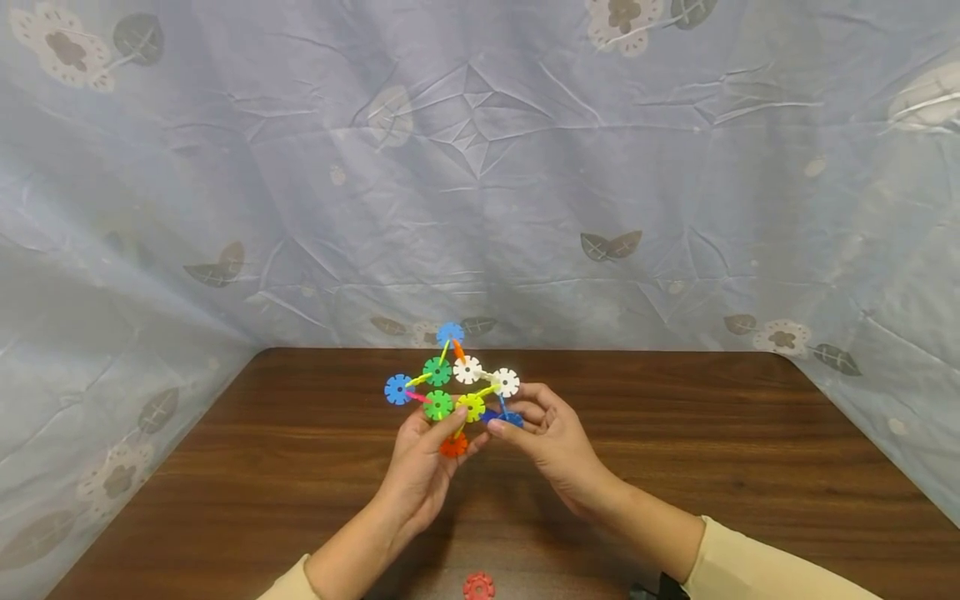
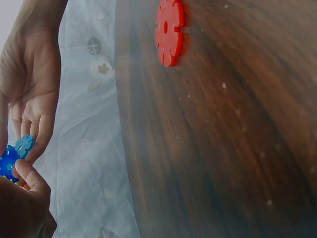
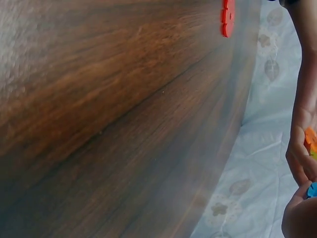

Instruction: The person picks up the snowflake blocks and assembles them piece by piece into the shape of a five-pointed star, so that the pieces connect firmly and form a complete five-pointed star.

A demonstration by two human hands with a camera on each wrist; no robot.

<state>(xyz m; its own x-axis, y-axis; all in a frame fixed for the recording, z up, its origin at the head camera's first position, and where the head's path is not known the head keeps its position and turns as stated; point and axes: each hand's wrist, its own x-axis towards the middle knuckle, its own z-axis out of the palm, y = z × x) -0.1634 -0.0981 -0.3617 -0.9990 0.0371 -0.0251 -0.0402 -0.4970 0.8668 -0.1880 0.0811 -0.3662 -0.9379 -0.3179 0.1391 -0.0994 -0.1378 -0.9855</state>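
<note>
A star-like frame of notched plastic snowflake discs is held up over the table between both hands in the head view. My left hand (image 1: 418, 467) grips it from below, its thumb by the yellow disc (image 1: 471, 407) and a green disc (image 1: 438, 405), with the orange disc (image 1: 453, 446) near its fingers. My right hand (image 1: 558, 442) pinches a dark blue disc (image 1: 512, 420) at the frame's right side. A white disc (image 1: 506, 382) sits just above that hand, and a light blue disc (image 1: 450, 335) tops the frame. Fingers partly hide the lower joints.
A single red disc (image 1: 478, 586) lies on the brown wooden table (image 1: 300, 500) near its front edge. A dark object (image 1: 660, 590) sits beside the right sleeve. Pale patterned cloth (image 1: 480, 208) hangs behind the table and along both sides.
</note>
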